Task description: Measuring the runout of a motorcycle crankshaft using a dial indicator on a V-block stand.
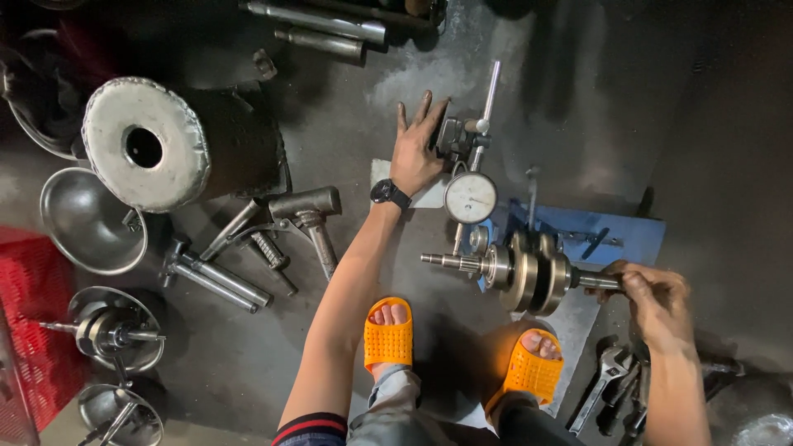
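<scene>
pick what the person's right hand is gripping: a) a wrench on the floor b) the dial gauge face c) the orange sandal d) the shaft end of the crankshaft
d: the right hand closes around the shaft end of the crankshaft on the blue stand, while the left hand rests flat by the dial gauge; the wrench lies untouched.

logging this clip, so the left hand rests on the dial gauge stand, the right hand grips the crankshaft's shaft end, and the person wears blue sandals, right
Not quite: the sandals are orange, not blue, as the head view shows. The rest stands: the left hand rests on the dial gauge stand, and the right hand grips the shaft end of the crankshaft.
</scene>
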